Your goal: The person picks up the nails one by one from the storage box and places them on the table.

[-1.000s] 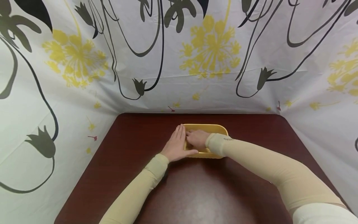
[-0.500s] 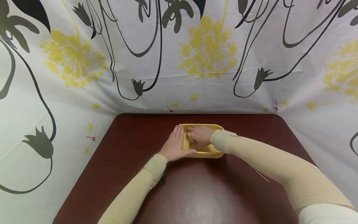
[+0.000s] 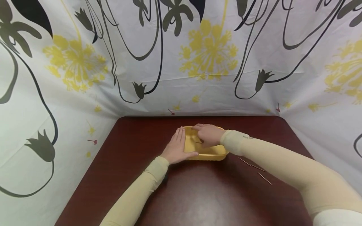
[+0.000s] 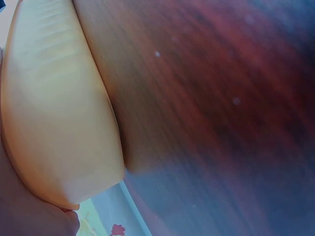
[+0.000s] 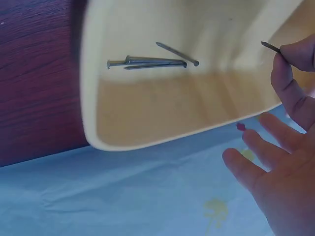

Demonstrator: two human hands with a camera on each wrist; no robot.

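Observation:
A yellow plastic bin point(image 3: 209, 156) stands toward the back of the table. My left hand point(image 3: 175, 147) lies along its left end, fingers straight on the rim and thumb over the near edge. In the left wrist view, the bin's outer wall point(image 4: 61, 108) fills the left side. Over the bin, my right hand point(image 3: 210, 135) pinches a nail point(image 5: 270, 47) between thumb and forefinger, the other fingers spread. The pinched nail's far end is hidden by the fingers. Several loose nails point(image 5: 177, 51) lie on the bin's floor at one end.
Several more nails point(image 3: 264, 178) lie on the dark red-brown table point(image 3: 127, 163), right of the bin and near the right forearm. A patterned white cloth point(image 3: 175, 69) hangs behind the table and along its sides.
My right hand has shifted right and lifted from the bin's floor, with a nail now showing at its fingertips. The forearm moved right, uncovering nails on the table. My left hand stays put.

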